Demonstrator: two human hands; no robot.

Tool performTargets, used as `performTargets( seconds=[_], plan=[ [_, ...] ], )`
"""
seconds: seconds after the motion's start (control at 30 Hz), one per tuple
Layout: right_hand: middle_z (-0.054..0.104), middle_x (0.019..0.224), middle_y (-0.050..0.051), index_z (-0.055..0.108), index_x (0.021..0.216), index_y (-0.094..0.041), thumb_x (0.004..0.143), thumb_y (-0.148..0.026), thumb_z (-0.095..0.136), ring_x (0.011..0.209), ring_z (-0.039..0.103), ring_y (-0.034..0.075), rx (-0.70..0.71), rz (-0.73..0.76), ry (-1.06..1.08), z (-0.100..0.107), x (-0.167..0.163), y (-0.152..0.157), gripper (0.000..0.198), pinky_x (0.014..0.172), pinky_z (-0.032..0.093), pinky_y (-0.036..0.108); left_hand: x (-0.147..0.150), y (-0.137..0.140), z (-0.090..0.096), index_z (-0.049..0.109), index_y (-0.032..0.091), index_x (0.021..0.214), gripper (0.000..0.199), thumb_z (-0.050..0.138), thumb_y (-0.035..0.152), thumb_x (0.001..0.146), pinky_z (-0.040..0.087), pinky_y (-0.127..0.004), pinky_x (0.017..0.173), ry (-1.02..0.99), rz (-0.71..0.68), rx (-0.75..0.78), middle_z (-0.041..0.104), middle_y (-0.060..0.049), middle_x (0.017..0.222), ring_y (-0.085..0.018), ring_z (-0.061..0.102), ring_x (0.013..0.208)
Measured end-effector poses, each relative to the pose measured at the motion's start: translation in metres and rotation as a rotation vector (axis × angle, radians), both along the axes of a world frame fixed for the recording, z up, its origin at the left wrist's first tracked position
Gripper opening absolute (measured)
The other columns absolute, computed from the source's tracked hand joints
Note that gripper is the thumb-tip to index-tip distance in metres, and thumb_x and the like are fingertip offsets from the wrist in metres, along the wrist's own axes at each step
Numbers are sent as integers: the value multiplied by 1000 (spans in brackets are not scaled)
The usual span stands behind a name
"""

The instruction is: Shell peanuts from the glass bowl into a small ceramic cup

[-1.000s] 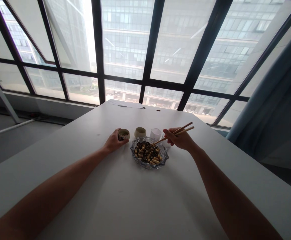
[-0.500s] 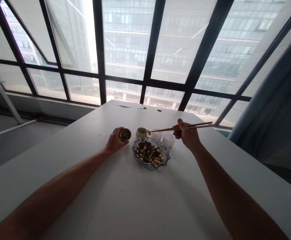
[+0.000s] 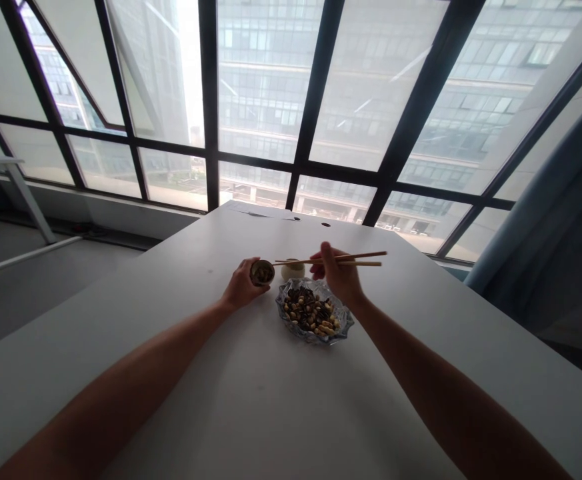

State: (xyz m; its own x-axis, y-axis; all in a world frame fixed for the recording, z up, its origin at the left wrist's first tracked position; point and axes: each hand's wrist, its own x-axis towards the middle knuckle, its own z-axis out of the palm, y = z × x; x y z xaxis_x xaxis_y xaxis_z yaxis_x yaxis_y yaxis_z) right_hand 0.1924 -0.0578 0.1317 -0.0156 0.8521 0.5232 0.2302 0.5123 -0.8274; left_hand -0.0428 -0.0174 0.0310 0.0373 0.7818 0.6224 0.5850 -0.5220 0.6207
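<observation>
My left hand (image 3: 245,285) is wrapped round a small cup (image 3: 262,273), its mouth tilted toward me with nuts or shells showing inside. In my right hand (image 3: 339,272) is a pair of chopsticks (image 3: 363,259), whose tips reach left to the rim of that cup. No nut can be made out between the tips. Below the chopsticks stands a pale round cup (image 3: 293,270), partly covered by them. Just under my right hand sits a clear glass bowl (image 3: 341,330) filled with dark seeds, pistachios and peanuts (image 3: 327,329).
All of this rests on a white table (image 3: 251,400). Black-framed windows (image 3: 301,160) rise beyond its far edge, where dark holes (image 3: 325,225) pierce the top. A blue curtain (image 3: 535,220) hangs at the right. Another white table (image 3: 25,193) is at far left.
My right hand has moved left, bringing the chopsticks from above the pale cup to the held cup. The nut gripped at their tips no longer shows. White cups are now hidden behind my right hand.
</observation>
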Motion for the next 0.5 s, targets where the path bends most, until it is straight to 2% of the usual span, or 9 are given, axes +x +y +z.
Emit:
performTargets(
  seconds=[0.07,0.17,0.3,0.5],
  plan=[
    [62,49,3,65,67,-19,83,-81,49,37,54,13,29,-88,24,2,16,-9,66,37,43,24,0,1,-1,54,17,129,75,83,27,60,47,-44,107,5,-2,-3,61,-13,129,-30,60,121],
    [59,45,3,66,64,-19,82,-79,54,34,50,12,9,-112,-46,0,34,-23,64,33,39,24,0,1,-1,54,17,130,75,83,27,61,47,-44,107,17,-4,-21,61,-13,128,-30,60,120],
    [62,47,4,67,66,-19,82,-76,57,36,54,14,-40,-102,-147,-12,40,-36,60,34,43,25,0,2,-2,54,18,130,77,83,27,60,47,-45,108,27,-9,-46,61,-12,128,-31,59,120],
    [65,52,4,67,69,-21,84,-75,56,40,59,17,-44,-95,-168,-25,37,-37,57,39,49,28,0,2,-3,54,17,130,77,83,27,60,47,-46,107,25,-23,-50,61,-13,129,-31,60,120]
  ],
)
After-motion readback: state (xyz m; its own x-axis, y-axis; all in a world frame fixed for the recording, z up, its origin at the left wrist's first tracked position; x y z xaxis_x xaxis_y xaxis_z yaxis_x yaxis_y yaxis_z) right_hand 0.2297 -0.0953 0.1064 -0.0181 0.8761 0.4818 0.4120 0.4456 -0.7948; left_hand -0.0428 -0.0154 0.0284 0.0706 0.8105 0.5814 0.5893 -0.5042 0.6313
